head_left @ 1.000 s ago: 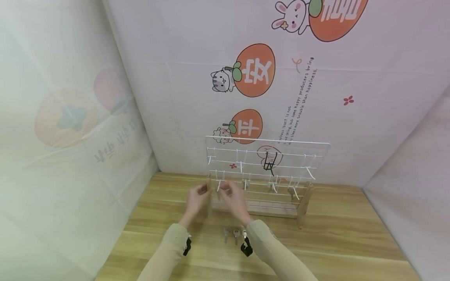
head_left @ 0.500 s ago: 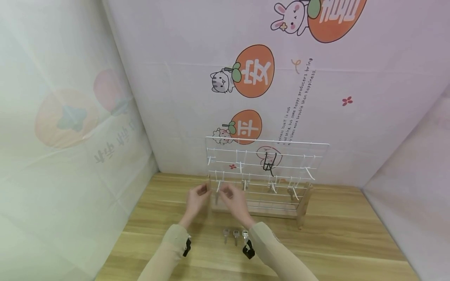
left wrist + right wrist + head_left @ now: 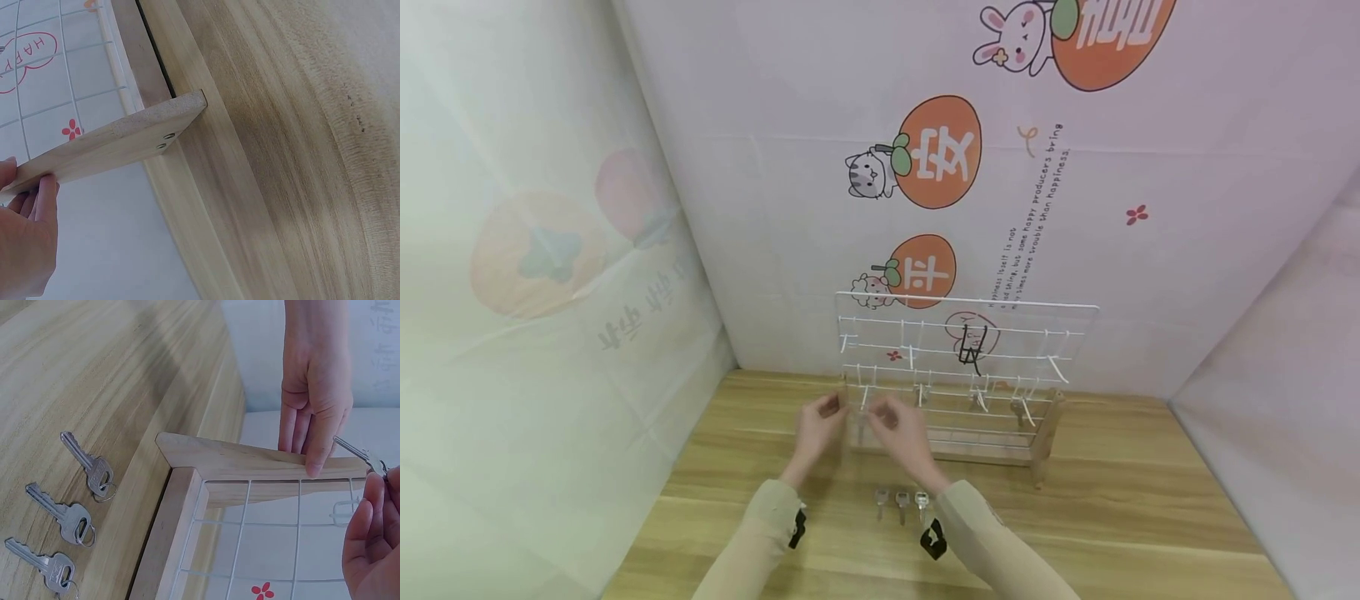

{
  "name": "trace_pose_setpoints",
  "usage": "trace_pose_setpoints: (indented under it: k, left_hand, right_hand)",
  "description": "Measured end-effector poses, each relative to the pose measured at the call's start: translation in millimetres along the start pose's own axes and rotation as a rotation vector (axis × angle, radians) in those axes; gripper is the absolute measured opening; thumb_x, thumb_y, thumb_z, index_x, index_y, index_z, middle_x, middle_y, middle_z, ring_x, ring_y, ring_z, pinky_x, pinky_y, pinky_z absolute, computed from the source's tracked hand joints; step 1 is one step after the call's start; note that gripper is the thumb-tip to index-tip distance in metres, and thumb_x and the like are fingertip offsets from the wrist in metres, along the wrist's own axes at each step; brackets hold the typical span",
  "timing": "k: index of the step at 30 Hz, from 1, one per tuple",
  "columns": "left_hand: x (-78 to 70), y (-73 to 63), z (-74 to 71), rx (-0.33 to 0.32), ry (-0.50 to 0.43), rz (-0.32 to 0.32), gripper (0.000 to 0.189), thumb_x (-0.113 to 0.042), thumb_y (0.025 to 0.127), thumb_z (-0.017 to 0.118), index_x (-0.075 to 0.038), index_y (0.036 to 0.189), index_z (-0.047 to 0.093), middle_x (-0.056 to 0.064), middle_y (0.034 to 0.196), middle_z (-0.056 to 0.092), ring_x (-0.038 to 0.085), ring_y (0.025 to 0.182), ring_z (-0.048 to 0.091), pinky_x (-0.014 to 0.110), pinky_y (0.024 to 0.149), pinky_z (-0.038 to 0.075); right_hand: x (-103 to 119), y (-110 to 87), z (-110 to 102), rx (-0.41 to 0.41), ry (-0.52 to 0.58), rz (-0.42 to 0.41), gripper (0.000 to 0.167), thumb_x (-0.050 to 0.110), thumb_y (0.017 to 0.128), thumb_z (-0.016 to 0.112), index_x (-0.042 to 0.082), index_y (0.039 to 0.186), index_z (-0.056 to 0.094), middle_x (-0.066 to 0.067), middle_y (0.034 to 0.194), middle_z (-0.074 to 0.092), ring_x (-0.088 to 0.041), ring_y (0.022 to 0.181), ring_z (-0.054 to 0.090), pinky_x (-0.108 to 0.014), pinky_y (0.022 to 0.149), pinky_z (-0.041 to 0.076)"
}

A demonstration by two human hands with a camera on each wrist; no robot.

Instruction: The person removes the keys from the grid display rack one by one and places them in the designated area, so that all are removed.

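Note:
My left hand [image 3: 820, 421] grips the wooden side post [image 3: 112, 147] at the left end of a white wire grid rack [image 3: 970, 302], thumb on one face and fingers on the other in the left wrist view. Between thumb and fingers, my right hand [image 3: 378, 550] pinches a silver key [image 3: 353, 449] by its head end, blade pointing away. It is right by the white hook [image 3: 865, 398] at the lower left of the grid. Keys hang on other hooks of that row, such as the right-hand key [image 3: 1019, 408].
Three keys with small rings lie in a row on the wooden table before the rack: a near key [image 3: 53, 569], a middle key [image 3: 69, 522] and a far key [image 3: 94, 472]. A black hook [image 3: 972, 346] and bare white hooks occupy the upper row. A printed cloth [image 3: 775, 208] hangs behind.
My right hand has shifted slightly down and toward me with the key at the lower left hook. The left hand keeps its hold on the post.

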State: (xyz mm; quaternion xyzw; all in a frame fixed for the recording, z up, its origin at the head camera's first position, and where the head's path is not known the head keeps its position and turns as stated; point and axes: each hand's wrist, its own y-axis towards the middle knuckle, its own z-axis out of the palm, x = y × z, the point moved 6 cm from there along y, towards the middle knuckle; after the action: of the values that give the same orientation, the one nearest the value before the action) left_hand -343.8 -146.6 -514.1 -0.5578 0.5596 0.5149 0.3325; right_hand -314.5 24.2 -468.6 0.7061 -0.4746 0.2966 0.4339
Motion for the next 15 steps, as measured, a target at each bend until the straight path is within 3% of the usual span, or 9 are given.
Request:
trace_pose_setpoints:
  k: [15]
  left_hand:
    - [8.9, 2.4, 1.6, 0.011, -0.008, -0.028, 0.035, 0.000, 0.089, 0.068, 0.013, 0.122, 0.061, 0.033, 0.122, 0.064, 0.044, 0.113, 0.066, 0.041, 0.096, 0.059]
  right_hand:
    - [5, -14.8, -8, 0.024, 0.017, 0.007, 0.009, 0.014, 0.090, 0.069, 0.010, 0.099, 0.070, -0.004, 0.093, 0.074, -0.007, 0.077, 0.062, -0.016, 0.070, 0.055]
